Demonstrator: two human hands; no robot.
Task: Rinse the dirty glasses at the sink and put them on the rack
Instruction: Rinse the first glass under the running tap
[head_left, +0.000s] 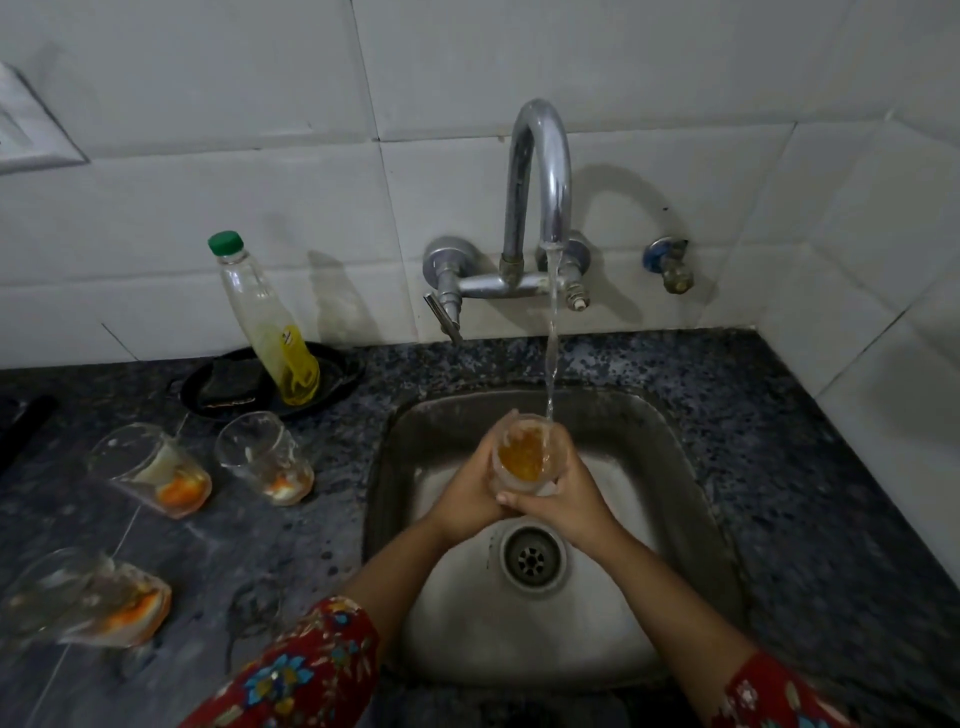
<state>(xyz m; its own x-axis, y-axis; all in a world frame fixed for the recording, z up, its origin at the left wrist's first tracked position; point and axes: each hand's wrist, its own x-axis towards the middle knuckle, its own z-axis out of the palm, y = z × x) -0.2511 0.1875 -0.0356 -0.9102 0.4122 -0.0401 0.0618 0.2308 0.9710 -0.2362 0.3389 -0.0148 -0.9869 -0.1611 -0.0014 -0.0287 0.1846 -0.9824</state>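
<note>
A clear glass (523, 454) with orange liquid inside is held upright over the steel sink (691, 499), under the running water from the chrome tap (540, 171). My left hand (467, 491) wraps its left side and my right hand (566, 493) wraps its right side and base. Three dirty glasses with orange residue stand on the dark counter to the left: one (150, 470), one (265, 457) and one (88, 597) nearest me. No rack is in view.
A bottle (265, 322) with a green cap and yellow liquid stands on a black dish (343, 371) with a dark sponge behind the glasses. The sink drain (531, 558) lies below my hands. A small valve (670, 265) juts from the tiled wall at the right.
</note>
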